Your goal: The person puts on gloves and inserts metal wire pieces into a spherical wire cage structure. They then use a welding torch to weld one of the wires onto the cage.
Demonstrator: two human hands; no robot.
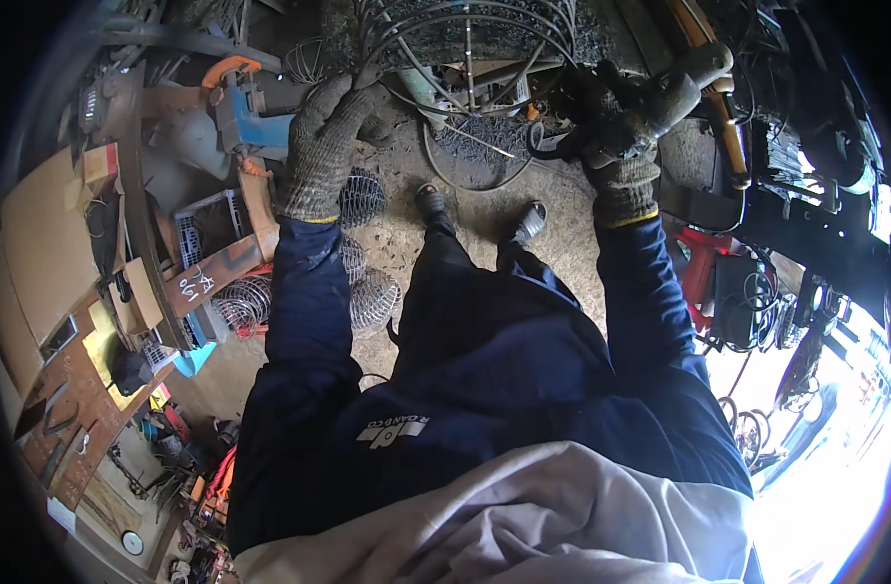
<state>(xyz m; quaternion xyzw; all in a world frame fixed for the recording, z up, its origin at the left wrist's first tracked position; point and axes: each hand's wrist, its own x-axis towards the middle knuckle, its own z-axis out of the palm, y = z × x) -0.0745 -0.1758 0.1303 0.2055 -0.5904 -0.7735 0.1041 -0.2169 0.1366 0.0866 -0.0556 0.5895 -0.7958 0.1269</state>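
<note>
A round wire cage [470, 49] of thin metal rods and hoops stands in front of me at the top of the view. My left hand [330, 146], in a dirty knitted glove, is at the cage's left edge, its fingers curled on the outer wire. On the other side my right hand [616, 131], in a blackened glove, is closed around a worn grey cylindrical tool [693, 86]. A dark curved piece [545, 146] sticks out beside that hand; whether it belongs to the tool I cannot tell. Part of the right fingers is in shadow.
Several wire coils [372, 297] lie on the floor at left. A blue clamp-like machine part [239, 115] and a brown metal bench [226, 277] flank my left arm. At right are an orange bar [732, 131] and a red power tool [700, 268]. A cable loops by my feet.
</note>
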